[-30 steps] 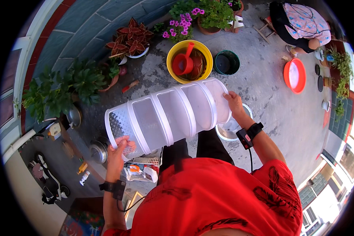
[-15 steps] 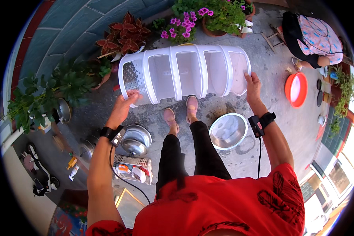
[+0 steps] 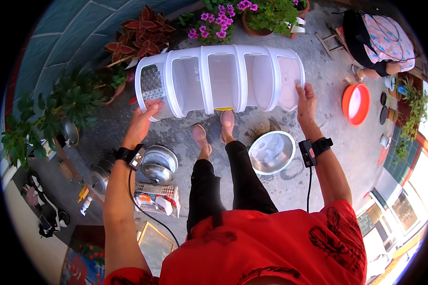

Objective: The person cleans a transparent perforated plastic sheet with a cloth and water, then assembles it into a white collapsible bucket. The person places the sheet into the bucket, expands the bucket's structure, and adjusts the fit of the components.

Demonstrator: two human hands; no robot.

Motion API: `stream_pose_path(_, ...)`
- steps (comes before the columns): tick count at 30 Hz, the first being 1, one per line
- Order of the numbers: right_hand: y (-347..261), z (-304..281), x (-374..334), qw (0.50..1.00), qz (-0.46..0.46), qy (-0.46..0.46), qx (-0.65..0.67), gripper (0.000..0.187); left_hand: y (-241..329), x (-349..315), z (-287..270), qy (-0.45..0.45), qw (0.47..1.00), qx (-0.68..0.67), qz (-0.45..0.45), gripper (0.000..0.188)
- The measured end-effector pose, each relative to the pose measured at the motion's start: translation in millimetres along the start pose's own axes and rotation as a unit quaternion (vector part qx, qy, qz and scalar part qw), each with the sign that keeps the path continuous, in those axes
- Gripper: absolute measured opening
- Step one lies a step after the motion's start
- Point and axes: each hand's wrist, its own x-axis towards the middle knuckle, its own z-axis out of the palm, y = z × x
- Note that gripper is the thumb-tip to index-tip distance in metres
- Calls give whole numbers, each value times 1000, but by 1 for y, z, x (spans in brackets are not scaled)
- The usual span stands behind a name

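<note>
A long white plastic tiered container [image 3: 207,80] with clear panels and several raised ribs lies sideways in the air in front of me, above the ground. Its left end section is dotted with small holes. My left hand [image 3: 141,122] grips the lower corner of that holed end, with the fingers partly hidden. At the opposite end, my right hand [image 3: 307,103] clasps the rim, its thumb on the clear panel side.
A metal basin [image 3: 272,152] sits right of my feet; metal lids [image 3: 159,164] and a plastic basket [image 3: 158,198] are on the left. Potted plants [image 3: 214,23] line the far side. An orange-red basin [image 3: 356,104] stands near a seated person [image 3: 380,42].
The container has risen slightly in the picture, its left end shifting left along with my left hand. Both hands keep their hold. A yellow edge now shows below the container.
</note>
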Motion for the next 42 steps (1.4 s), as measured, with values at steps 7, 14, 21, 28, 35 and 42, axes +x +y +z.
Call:
stream_pose_path(7, 5, -4, -7, 1000, 0, -11, -19, 24, 7, 2, -10, 40, 997, -64, -18, 39)
stream_pose_path(14, -2, -9, 4, 999, 4, -45, -26, 26, 44, 42, -15, 44, 999, -20, 12, 47)
stream_pose_path(21, -62, -15, 17, 959, 130, -162, -191, 34, 75, 69, 0, 58, 997, 37, -20, 43)
stream_pose_path(28, -46, -17, 9, 969, 120, -150, -155, 36, 58, 38, 2, 54, 997, -18, 42, 35)
stream_pose_path(35, -21, -8, 4, 988, 7, -110, -111, 31, 50, 33, -13, 31, 993, -31, 108, 31)
stream_pose_path(42, 3, -2, -20, 991, 3, -90, -98, 33, 2, 21, -34, 33, 996, -35, 80, 16)
